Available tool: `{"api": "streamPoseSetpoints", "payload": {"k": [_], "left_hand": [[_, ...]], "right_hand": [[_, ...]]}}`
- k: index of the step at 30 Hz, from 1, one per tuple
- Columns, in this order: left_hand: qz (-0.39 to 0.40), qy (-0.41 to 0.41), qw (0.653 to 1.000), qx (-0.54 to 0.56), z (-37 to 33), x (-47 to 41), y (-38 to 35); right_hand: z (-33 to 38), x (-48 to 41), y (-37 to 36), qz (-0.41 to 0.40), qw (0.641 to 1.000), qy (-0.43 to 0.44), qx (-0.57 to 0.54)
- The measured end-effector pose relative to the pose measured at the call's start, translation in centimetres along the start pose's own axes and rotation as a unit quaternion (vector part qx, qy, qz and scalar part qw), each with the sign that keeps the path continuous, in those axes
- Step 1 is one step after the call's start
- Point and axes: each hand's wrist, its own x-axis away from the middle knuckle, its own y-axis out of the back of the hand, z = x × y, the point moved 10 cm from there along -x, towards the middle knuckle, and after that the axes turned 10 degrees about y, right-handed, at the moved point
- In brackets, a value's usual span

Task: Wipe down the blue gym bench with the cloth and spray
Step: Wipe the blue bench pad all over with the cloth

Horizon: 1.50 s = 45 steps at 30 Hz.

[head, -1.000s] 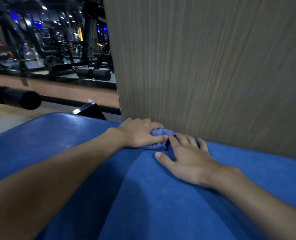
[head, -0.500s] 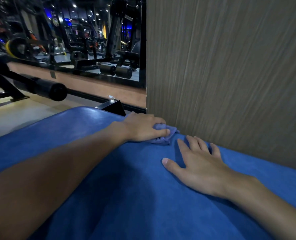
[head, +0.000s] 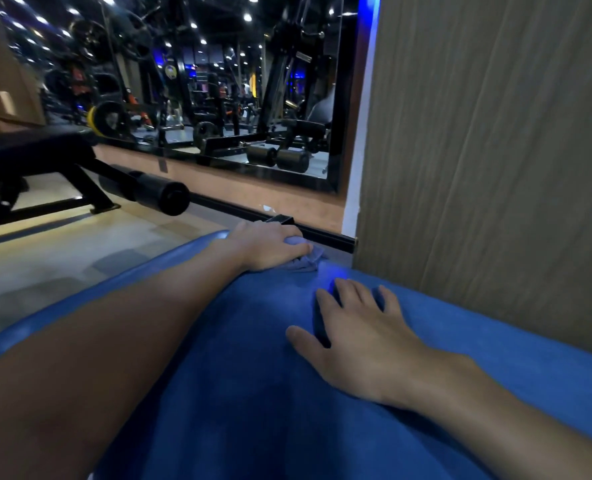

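The blue gym bench (head: 253, 393) fills the lower part of the view, its far end beside a wood-grain wall. My left hand (head: 270, 247) is closed over a bunched blue-grey cloth (head: 306, 261) at the bench's far end, pressing it onto the padding. My right hand (head: 360, 334) lies flat on the bench nearer to me, fingers spread, holding nothing. No spray bottle is in view.
The wood-grain wall (head: 488, 168) stands tight along the bench's right side. A mirror (head: 218, 98) to the left reflects gym machines. A black bench with a roller pad (head: 162, 195) stands on the tiled floor (head: 62, 258) at left.
My left hand has slid the cloth farther along to the bench's far end, past the wall's corner. My right hand has stayed flat on the padding, a little behind.
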Motion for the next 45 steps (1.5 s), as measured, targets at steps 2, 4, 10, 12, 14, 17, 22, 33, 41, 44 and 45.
{"api": "streamPoseSetpoints", "payload": {"k": [2, 4, 10, 12, 14, 17, 22, 33, 41, 44, 45], "left_hand": [[-0.006, 0.028, 1.000, 0.001, 1.9, -0.7, 0.4], [-0.008, 0.054, 0.998, 0.015, 3.7, -1.1, 0.7], [0.011, 0.138, 0.990, 0.034, 8.3, -1.8, 0.7], [0.013, 0.148, 0.988, 0.035, 9.4, -1.2, 0.9], [0.012, 0.159, 0.986, 0.037, 10.6, -0.2, 1.2], [0.013, 0.188, 0.981, 0.040, 12.8, 2.1, 1.7], [0.011, 0.222, 0.975, 0.031, 16.0, 7.4, 2.7], [-0.005, 0.278, 0.960, 0.036, 19.5, 19.0, 4.4], [-0.007, 0.283, 0.959, 0.005, 18.7, 24.4, 4.7], [-0.011, 0.267, 0.962, -0.049, 16.9, 26.1, 4.5], [-0.006, 0.259, 0.964, -0.062, 16.2, 26.8, 4.3]], "right_hand": [[0.6, -1.0, -0.1, -0.004, 1.000, 0.003, 0.001], [0.9, -1.7, -0.1, -0.007, 1.000, 0.005, 0.001], [2.2, -3.5, -0.6, -0.009, 1.000, 0.007, -0.024], [2.4, -3.7, -1.0, -0.008, 1.000, 0.006, -0.025], [2.3, -3.7, -1.1, -0.011, 1.000, 0.006, -0.027], [2.4, -3.5, -0.6, -0.023, 0.999, 0.007, -0.031], [3.1, -2.5, 0.3, -0.038, 0.999, 0.003, -0.024], [12.5, 3.0, -0.4, 0.006, 0.996, 0.084, -0.038], [14.5, 6.2, 0.3, -0.012, 0.995, 0.080, -0.054], [14.7, 7.5, 0.9, -0.010, 0.996, 0.064, -0.064], [14.9, 8.0, 1.1, -0.009, 0.996, 0.061, -0.067]]}}
